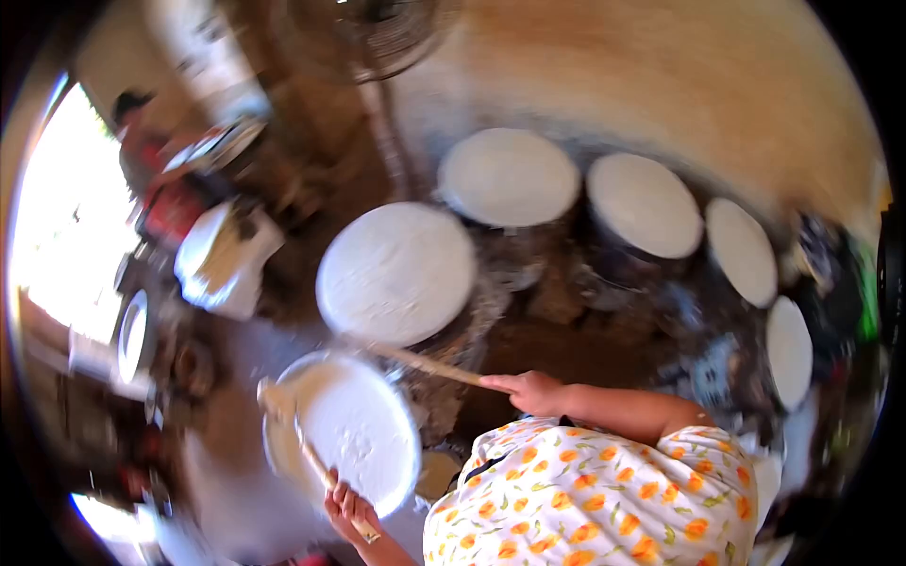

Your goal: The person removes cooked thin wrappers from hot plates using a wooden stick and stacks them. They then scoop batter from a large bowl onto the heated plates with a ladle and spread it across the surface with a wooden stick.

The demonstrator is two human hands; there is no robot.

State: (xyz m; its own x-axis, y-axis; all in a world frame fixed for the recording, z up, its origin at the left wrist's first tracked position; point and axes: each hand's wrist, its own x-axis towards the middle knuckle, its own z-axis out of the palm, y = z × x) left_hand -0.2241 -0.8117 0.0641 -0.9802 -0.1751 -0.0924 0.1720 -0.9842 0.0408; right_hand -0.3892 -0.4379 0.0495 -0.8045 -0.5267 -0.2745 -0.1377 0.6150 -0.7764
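My left hand [349,509] is closed around the wooden handle [315,462] of a tool held over a wide basin [412,424]. Thick white batter-like liquid [359,448] fills part of the basin. The tool's far end is narrow and metallic, and blur hides its exact kind. In my right hand [530,391] is a long wooden stick [429,366]. Its far end reaches the near edge of a large round white surface [396,274]; whether it touches is unclear. A pale, blurred object [276,398] rests at the basin's left rim.
Several more round white surfaces, including one at the back [510,177] and another [645,205], curve along the wall on dark stands. A person [156,170] works at far left near a cloth-draped stack [226,264]. A fan [377,33] stands at the top.
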